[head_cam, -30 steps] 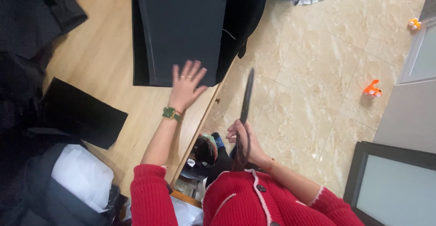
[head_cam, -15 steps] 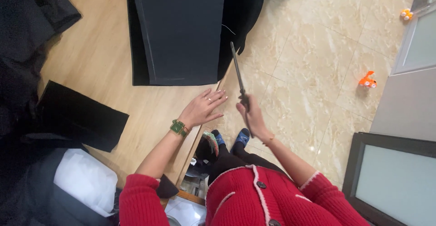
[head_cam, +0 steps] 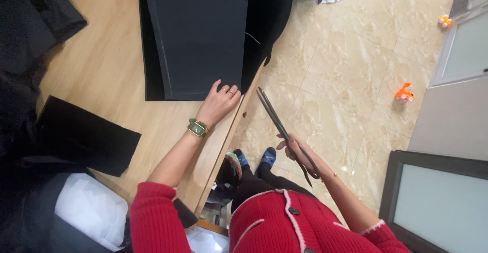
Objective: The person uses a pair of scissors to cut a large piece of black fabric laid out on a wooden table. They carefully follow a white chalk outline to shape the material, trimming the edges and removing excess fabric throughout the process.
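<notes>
My left hand (head_cam: 219, 102) rests flat on the near edge of a folded black cloth (head_cam: 201, 34) that lies on a light wooden table (head_cam: 107, 65). It wears rings and a green wristwatch. My right hand (head_cam: 300, 154) grips the handles of long dark scissors (head_cam: 277, 122), held beyond the table's edge over the floor. The blades point up toward the cloth's near right corner and look slightly apart. Part of the cloth hangs over the table's right edge.
More black fabric (head_cam: 86, 136) lies at the left, with a white sheet (head_cam: 89, 210) below it. The beige tiled floor (head_cam: 345, 80) holds two small orange toys (head_cam: 404, 93). A framed glass panel (head_cam: 437, 202) leans at the lower right.
My left hand moved up from the table's edge onto the cloth's near edge. My right hand swung the scissors down and to the right, away from the table edge.
</notes>
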